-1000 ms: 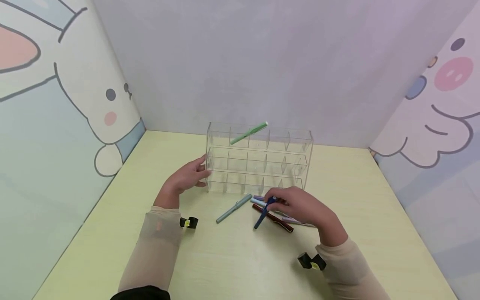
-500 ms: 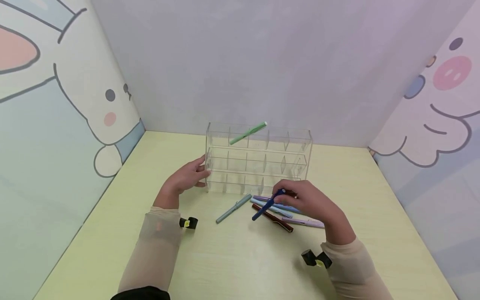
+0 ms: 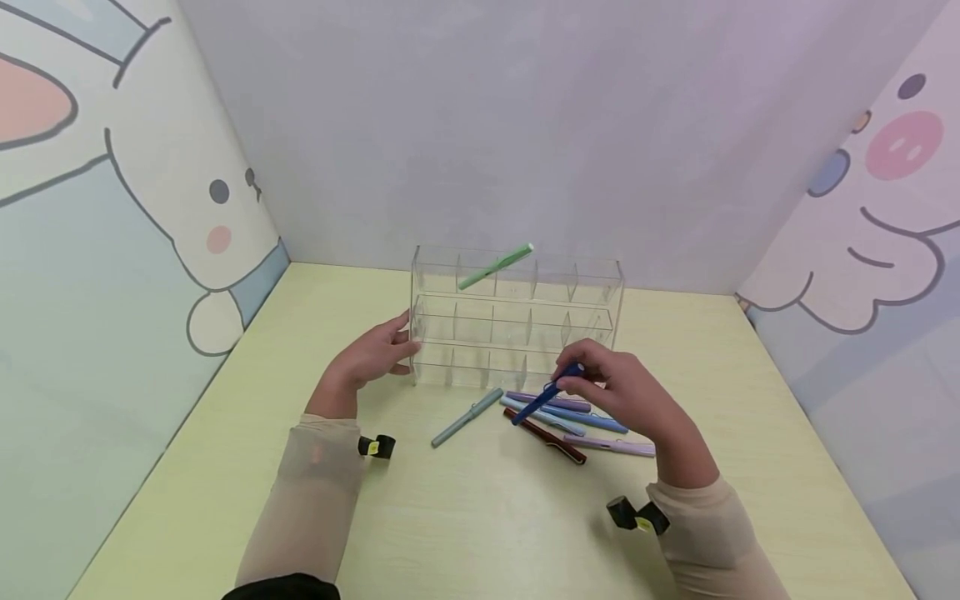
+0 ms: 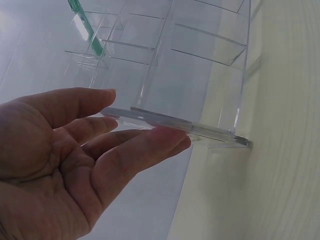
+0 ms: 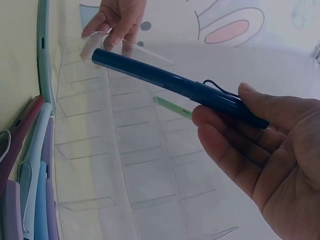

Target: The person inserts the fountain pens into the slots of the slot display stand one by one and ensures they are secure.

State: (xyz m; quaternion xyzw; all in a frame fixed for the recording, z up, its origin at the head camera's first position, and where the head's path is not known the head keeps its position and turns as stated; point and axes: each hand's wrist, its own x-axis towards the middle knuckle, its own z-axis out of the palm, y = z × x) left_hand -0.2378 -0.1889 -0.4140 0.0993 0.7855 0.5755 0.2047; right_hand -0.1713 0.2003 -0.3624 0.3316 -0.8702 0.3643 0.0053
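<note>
Right hand (image 3: 626, 390) pinches the slim dark-blue pen (image 3: 538, 403) by its clip end, likely keeping the barrel free, above loose coloured pens (image 3: 557, 422) before the tiered clear plastic rack (image 3: 512, 302), whose side the left hand (image 3: 373, 353), fingers loosely spread, touches, presumably for steadying.

We see the rack (image 3: 513, 325) at mid-frame, on the table (image 3: 435, 517) and before the back wall (image 3: 517, 133). In its top row we note a leaning pen (image 3: 496, 267); at its left end, the left hand (image 3: 377, 354). Before the rack we find a lone pen (image 3: 468, 417) and, to its right, a pen cluster (image 3: 555, 421), with a held pen (image 3: 546, 396) in the right hand (image 3: 624, 390) above.
</note>
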